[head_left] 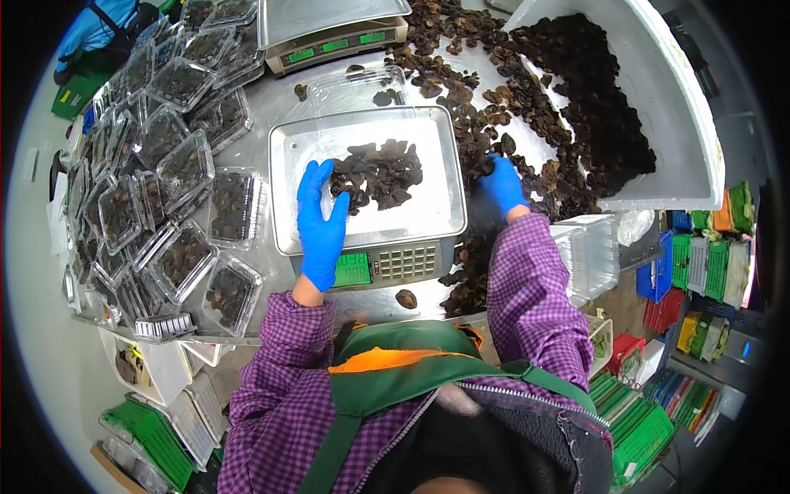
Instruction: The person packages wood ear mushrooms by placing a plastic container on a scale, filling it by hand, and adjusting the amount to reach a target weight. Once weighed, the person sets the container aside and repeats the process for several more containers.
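Observation:
My left hand [321,221], in a blue glove, rests over the left side of the scale's metal tray [288,156]. Its thumb and fingers are spread beside a heap of dark wood ear mushrooms [380,174], fingertips right at the heap's edge. The scale's green display [354,269] is partly behind my wrist. To the right of the tray, my blue-gloved right hand [504,188] reaches into the loose mushrooms [473,136] on the metal table. Its fingers curl around dark mushroom pieces at the fingertips, partly hidden by the hand.
Filled clear plastic boxes [185,165] are piled along the left. Behind stands a second scale [337,41], near a clear lid [362,82]. A large white bin [658,107] of mushrooms tips toward the table at right. Stacked clear containers [588,255] sit by my right sleeve.

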`<state>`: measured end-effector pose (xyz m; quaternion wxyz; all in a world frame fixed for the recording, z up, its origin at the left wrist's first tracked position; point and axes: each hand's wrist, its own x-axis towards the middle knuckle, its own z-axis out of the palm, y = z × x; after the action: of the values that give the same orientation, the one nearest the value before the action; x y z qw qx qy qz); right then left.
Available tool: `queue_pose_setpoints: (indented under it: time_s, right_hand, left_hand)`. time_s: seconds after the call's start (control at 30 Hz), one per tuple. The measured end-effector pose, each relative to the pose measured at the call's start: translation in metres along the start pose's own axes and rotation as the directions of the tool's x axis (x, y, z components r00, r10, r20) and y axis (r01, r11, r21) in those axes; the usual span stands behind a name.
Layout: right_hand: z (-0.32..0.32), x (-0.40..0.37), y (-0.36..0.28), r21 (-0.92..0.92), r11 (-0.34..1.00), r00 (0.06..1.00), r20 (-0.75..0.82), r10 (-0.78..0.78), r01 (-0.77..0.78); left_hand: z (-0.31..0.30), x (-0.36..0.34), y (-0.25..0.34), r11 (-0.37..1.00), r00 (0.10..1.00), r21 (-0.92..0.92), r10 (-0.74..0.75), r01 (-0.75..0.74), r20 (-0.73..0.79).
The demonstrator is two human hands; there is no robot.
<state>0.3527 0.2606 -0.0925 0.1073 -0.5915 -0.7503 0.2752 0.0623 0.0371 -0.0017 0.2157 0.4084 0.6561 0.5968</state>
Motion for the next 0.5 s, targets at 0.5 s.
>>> queue_pose_setpoints:
  time_s: [0.5]
  right_hand:
    - [-0.027, -0.073, -0.211, 0.364, 0.822, 0.843, 0.152, -0.516, 0.438]
  left_hand:
    - [0.005, -0.006, 0.026, 0.982, 0.991, 0.147, 0.107, -0.118, 0.081]
